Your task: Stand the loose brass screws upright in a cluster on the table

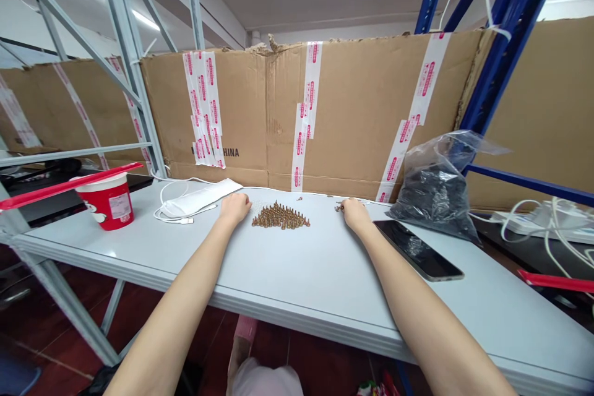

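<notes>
One wall of taped cardboard stood behind one white table, where a person worked with two bare hands. On the table lay one clear plastic bag of dark pieces at the right, one dark phone face up just in front of it, one red cup at the far left, and one white pouch with a coiled cable. The left hand rested knuckles up with its fingers curled under, just left of a single cluster of brass screws standing points up (too many to count one by one). The right hand, also curled, touched a few loose small parts; whether either hand pinched anything could not be told.
</notes>
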`<move>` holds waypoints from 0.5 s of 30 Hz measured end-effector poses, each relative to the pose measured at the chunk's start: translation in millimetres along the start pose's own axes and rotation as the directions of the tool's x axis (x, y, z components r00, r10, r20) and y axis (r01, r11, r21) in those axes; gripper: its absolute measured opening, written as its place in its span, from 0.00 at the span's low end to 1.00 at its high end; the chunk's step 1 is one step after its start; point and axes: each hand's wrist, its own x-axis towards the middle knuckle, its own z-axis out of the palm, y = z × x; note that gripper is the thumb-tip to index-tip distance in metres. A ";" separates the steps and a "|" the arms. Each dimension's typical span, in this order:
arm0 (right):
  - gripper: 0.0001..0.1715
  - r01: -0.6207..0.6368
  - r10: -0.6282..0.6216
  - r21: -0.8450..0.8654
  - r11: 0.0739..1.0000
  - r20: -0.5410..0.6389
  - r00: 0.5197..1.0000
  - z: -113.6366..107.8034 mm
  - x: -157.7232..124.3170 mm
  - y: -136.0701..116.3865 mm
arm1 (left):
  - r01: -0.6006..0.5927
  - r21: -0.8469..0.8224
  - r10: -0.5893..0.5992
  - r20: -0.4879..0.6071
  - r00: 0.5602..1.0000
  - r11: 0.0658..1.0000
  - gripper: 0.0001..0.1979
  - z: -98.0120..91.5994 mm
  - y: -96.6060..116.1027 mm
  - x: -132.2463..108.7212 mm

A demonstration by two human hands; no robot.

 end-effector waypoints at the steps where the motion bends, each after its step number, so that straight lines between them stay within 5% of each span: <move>1: 0.15 0.001 -0.001 -0.005 1.000 0.002 1.000 -0.5 0.2 -1.0 | 0.001 0.001 -0.001 0.001 1.000 1.000 0.17 -0.2 0.2 -0.1; 15: 0.13 0.075 -0.068 0.025 0.997 -0.203 0.977 -12.9 -7.1 -14.4 | -0.025 -0.007 0.024 -0.108 0.994 1.000 0.16 -6.0 5.4 -2.8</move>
